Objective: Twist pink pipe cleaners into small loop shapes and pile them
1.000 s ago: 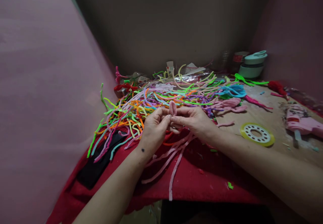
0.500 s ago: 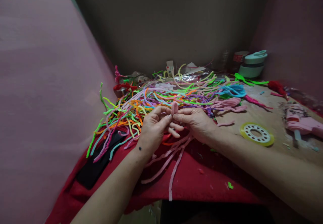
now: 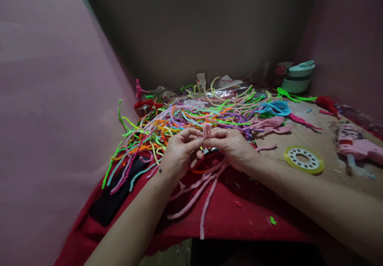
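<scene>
A pink pipe cleaner (image 3: 207,131), bent into a narrow upright loop, stands between my fingertips at the front of a colourful pile. My left hand (image 3: 179,150) pinches its lower left side between thumb and forefinger, with the other fingers curled below. From the right, my right hand (image 3: 231,144) pinches the base of the same loop. Its lower end is hidden by my fingers. Below my hands, several loose pink pipe cleaners (image 3: 205,206) lie across the red cloth (image 3: 245,214).
Behind my hands spreads a heap of multicoloured pipe cleaners (image 3: 185,114). On the right are a yellow tape roll (image 3: 317,161), a pink glue gun (image 3: 356,144) and a teal container (image 3: 296,84). A flat black object (image 3: 107,206) lies at left, by the wall.
The pink loop looks more open and rounded at its top. My left hand has shifted slightly left, and its lower fingers have curled inward. My right hand is nearly still.
</scene>
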`<state>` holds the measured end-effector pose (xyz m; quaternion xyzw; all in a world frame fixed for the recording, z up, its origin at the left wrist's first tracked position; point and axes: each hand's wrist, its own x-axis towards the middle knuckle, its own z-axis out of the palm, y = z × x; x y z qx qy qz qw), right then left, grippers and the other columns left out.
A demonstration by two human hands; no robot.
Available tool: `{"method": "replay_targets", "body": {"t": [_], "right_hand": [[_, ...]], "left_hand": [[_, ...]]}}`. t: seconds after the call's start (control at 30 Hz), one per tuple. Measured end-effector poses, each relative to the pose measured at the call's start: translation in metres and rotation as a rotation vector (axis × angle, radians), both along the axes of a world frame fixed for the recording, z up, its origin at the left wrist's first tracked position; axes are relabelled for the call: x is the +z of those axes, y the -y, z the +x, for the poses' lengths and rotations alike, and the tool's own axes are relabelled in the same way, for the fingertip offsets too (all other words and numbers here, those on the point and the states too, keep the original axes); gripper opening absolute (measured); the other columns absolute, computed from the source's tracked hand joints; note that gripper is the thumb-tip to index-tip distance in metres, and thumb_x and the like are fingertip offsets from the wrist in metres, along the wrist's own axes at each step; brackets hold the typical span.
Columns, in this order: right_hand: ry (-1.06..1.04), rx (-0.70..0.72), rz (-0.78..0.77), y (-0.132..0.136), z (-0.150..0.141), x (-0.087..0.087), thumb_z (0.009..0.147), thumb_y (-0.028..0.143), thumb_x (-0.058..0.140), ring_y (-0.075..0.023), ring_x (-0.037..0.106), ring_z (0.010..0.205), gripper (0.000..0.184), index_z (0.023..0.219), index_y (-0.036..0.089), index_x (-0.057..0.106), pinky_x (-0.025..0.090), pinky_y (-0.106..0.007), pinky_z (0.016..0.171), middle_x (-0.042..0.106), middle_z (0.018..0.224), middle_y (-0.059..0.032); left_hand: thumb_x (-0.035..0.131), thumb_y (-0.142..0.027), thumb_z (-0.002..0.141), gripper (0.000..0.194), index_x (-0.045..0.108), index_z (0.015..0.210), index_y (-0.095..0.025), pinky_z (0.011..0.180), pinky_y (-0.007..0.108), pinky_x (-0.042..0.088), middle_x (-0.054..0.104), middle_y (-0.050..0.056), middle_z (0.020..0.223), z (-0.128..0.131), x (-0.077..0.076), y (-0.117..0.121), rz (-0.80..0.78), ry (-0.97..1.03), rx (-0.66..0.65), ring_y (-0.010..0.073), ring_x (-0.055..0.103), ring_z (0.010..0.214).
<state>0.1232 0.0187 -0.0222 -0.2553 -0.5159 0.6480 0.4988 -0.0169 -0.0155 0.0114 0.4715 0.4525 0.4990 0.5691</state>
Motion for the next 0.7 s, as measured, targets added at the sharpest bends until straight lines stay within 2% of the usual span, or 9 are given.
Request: {"method": "replay_targets", "body": {"t": [0.07, 0.13, 0.27, 0.4, 0.53, 0.7], "right_hand": [[0.047, -0.025, 0.027, 0.002, 0.000, 0.004, 0.062, 0.027, 0.072, -0.0101, 0.051, 0.063, 0.014, 0.062, 0.015, 0.066, 0.040, -0.028, 0.070, 0.060, 0.063, 0.0014], [0.111, -0.041, 0.036, 0.005, 0.001, 0.009, 0.063, 0.029, 0.071, -0.0099, 0.050, 0.061, 0.015, 0.061, 0.015, 0.064, 0.039, -0.027, 0.066, 0.059, 0.061, 0.0016], [0.195, -0.037, 0.030, 0.012, 0.000, 0.016, 0.066, 0.029, 0.066, -0.0097, 0.048, 0.056, 0.018, 0.058, 0.014, 0.059, 0.038, -0.026, 0.059, 0.056, 0.057, 0.0014], [0.258, 0.020, 0.041, 0.014, -0.001, 0.015, 0.067, 0.025, 0.062, -0.0090, 0.045, 0.051, 0.020, 0.052, 0.014, 0.055, 0.036, -0.025, 0.056, 0.053, 0.051, 0.0018], [0.335, 0.075, 0.042, 0.014, 0.002, 0.015, 0.066, 0.020, 0.057, -0.0092, 0.045, 0.050, 0.015, 0.052, 0.014, 0.057, 0.036, -0.025, 0.054, 0.055, 0.051, 0.0010], [0.240, 0.147, 0.031, 0.012, 0.005, 0.017, 0.066, 0.020, 0.062, -0.0094, 0.049, 0.055, 0.011, 0.059, 0.013, 0.065, 0.038, -0.026, 0.060, 0.059, 0.056, -0.0002]], "left_hand": [[0.071, -0.023, 0.066, 0.020, 0.055, 0.075, -0.015, 0.030, 0.012, 0.024, 0.053, -0.007, 0.052, -0.003, 0.002, 0.000, 0.002, -0.028, 0.039, 0.0005, 0.037, 0.032], [0.071, -0.025, 0.066, 0.017, 0.059, 0.075, -0.015, 0.034, 0.013, 0.025, 0.054, -0.006, 0.056, -0.007, 0.006, -0.001, 0.033, -0.060, 0.037, -0.0003, 0.036, 0.036], [0.068, -0.027, 0.069, 0.018, 0.065, 0.083, -0.015, 0.042, 0.015, 0.034, 0.062, -0.001, 0.070, -0.011, 0.014, 0.000, 0.123, -0.169, 0.028, 0.0041, 0.047, 0.049], [0.068, -0.022, 0.067, 0.011, 0.066, 0.073, -0.014, 0.053, 0.018, 0.042, 0.062, -0.001, 0.066, -0.004, 0.014, 0.002, 0.181, -0.249, 0.052, 0.0082, 0.053, 0.057], [0.071, -0.018, 0.063, 0.008, 0.065, 0.064, -0.013, 0.062, 0.020, 0.046, 0.060, -0.002, 0.061, -0.005, 0.007, 0.000, 0.185, -0.228, 0.096, 0.0090, 0.055, 0.060], [0.069, -0.022, 0.067, 0.011, 0.064, 0.067, -0.013, 0.065, 0.025, 0.048, 0.063, 0.002, 0.066, -0.014, 0.005, -0.004, 0.118, -0.110, -0.026, 0.0119, 0.058, 0.062]]}}
